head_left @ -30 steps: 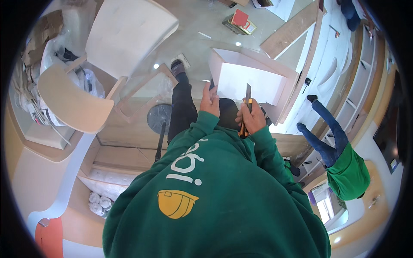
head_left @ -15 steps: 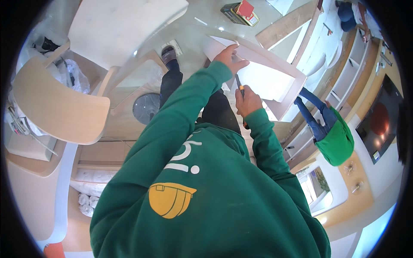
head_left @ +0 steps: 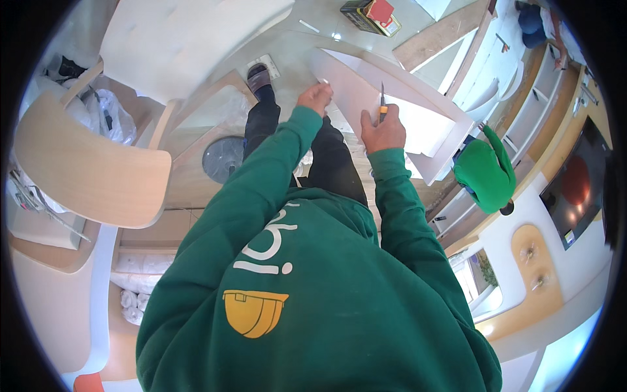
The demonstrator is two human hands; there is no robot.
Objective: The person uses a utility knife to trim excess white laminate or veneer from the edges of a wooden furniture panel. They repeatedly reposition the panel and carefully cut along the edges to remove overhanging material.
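Note:
In my right hand [head_left: 384, 132] is a utility knife [head_left: 383, 112] with a black and yellow-orange handle. Its blade points away from me, over a white open box-like panel piece [head_left: 418, 124] in front of me. My left hand [head_left: 315, 98] is closed near the left edge of that piece, fingertips pressed together. A small pale spot shows at its fingertips, too small to name. Whether the left hand touches the panel piece, I cannot tell.
A curved wooden chair back [head_left: 91, 160] and a white padded seat [head_left: 176, 46] stand at left. Beside my leg is a dark round disc [head_left: 223, 159]. A tin [head_left: 371, 17] stands far ahead. At right a person in green [head_left: 486, 170] bends by long white shelving [head_left: 532, 108].
My left hand has moved left and its spread fingers have closed. My right hand has shifted slightly right and forward with the knife. The person in green has changed posture.

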